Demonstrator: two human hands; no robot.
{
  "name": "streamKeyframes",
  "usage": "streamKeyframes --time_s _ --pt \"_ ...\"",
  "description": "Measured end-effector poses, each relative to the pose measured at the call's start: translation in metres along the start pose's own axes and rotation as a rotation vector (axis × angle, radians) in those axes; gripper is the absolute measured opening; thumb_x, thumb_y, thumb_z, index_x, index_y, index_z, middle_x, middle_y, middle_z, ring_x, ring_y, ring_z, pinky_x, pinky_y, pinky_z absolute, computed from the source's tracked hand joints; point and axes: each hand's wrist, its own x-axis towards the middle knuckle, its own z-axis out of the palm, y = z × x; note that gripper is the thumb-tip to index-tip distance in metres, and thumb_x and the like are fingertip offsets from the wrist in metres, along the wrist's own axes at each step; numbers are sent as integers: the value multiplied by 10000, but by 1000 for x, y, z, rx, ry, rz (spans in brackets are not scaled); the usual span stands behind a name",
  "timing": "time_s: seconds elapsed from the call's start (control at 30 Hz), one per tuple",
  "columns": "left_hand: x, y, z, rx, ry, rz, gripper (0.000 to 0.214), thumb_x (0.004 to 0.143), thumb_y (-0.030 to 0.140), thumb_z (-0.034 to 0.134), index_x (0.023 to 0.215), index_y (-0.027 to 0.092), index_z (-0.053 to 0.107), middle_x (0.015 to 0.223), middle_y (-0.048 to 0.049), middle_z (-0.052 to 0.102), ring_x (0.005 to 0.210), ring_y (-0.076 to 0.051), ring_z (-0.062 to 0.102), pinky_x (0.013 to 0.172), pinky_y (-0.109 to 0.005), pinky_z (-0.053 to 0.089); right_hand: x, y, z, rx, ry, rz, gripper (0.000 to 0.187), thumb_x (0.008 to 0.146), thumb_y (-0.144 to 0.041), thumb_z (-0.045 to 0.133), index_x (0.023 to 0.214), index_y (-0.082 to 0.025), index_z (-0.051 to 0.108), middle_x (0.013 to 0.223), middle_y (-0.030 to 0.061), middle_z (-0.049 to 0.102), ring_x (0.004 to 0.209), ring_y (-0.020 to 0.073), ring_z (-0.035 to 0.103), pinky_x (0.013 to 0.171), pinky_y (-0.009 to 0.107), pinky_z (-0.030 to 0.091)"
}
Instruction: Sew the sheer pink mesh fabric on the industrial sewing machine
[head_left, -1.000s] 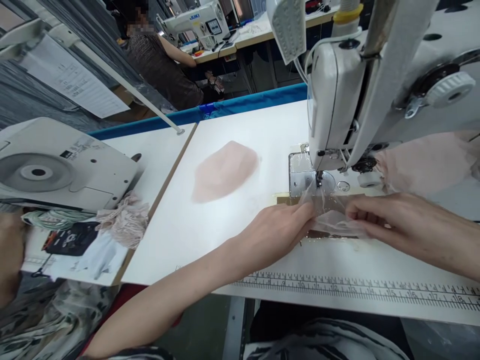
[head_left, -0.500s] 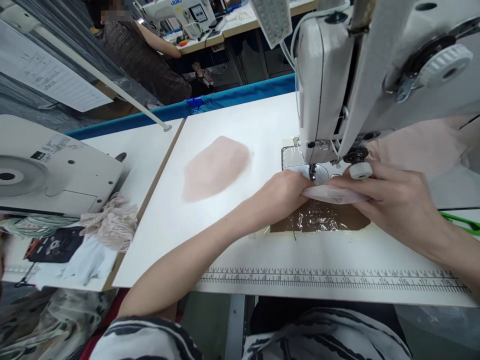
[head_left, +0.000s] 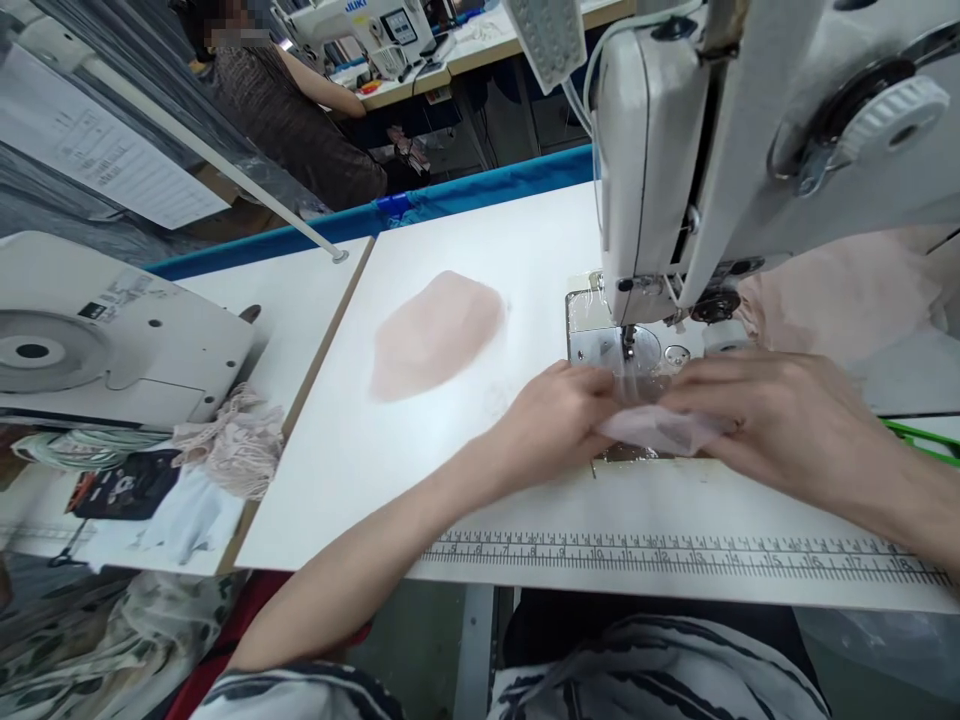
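Note:
A small piece of sheer pale pink fabric is stretched between my two hands, just in front of the sewing machine's presser foot. My left hand is closed on the fabric's left end. At its right end, my right hand pinches the cloth, its fingers slightly blurred. Part of the cloth runs up toward the needle plate; whether it lies under the foot I cannot tell. The sewing machine head stands over both hands. Left of it, another flat pink fabric piece lies on the white table.
More pink fabric is heaped behind my right hand. A green-handled tool shows at the right edge. A printed ruler strip runs along the front edge. Another machine stands at left, and a person sits beyond the blue cloth edge.
Both hands have drawn back slightly toward me with the pale pink fabric, uncovering more of the needle plate. Cloth now shows stretching from the hands up toward the presser foot.

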Motion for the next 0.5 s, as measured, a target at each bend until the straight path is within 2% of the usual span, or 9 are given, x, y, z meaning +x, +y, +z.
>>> streamKeyframes --time_s 0.1,0.17,0.27,0.5 --pt "-12 7 20 384 235 179 188 1001 196 534 957 172 716 868 -43 677 859 -182 590 818 -341 423 -2 -7 2 -104 -32 -93 291 867 -68 527 813 -235 759 981 30 769 930 253 671 701 368 510" --pt "-19 8 28 491 295 235 171 998 182 552 1083 180 700 1060 -53 719 1049 -201 611 943 -360 422 -4 -11 4 -112 -42 -113 292 845 -36 535 823 -222 758 973 31 769 985 263 668 775 394 506" --pt "-26 9 29 538 240 239 264 1008 159 521 1238 163 651 1278 -86 681 1270 -220 568 1070 -394 408 -4 -12 6 -89 -38 -98 310 824 -4 524 827 -214 752 938 32 770 949 264 680 783 404 497" --pt "-31 9 24 533 148 193 322 1016 153 485 1306 147 624 1301 -119 672 1253 -246 623 1104 -457 459 -2 -13 5 -90 -43 -112 403 845 -3 413 806 -224 748 938 34 772 900 243 684 776 402 506"
